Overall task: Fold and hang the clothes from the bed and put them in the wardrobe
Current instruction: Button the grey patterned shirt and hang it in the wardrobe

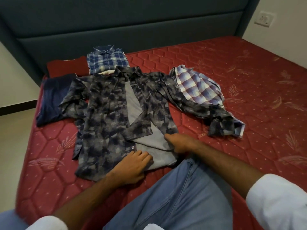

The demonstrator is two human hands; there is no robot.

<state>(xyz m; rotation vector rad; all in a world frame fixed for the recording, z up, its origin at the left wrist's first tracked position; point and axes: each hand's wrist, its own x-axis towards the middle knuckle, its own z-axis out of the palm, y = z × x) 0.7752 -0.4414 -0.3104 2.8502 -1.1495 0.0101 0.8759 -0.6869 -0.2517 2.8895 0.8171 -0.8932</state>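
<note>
A dark grey mottled shirt lies spread face up on the red mattress, its front open and the grey lining showing. My left hand rests flat on the shirt's lower hem with fingers straight. My right hand grips the lower edge of the shirt's right front panel, fingers curled into the fabric. The shirt's long sleeve stretches out to the right, over a crumpled purple-and-white checked shirt.
A folded blue plaid shirt sits behind the collar. A dark navy garment and a red cloth lie at the left edge. A grey padded headboard stands behind. My knee in blue jeans is on the mattress.
</note>
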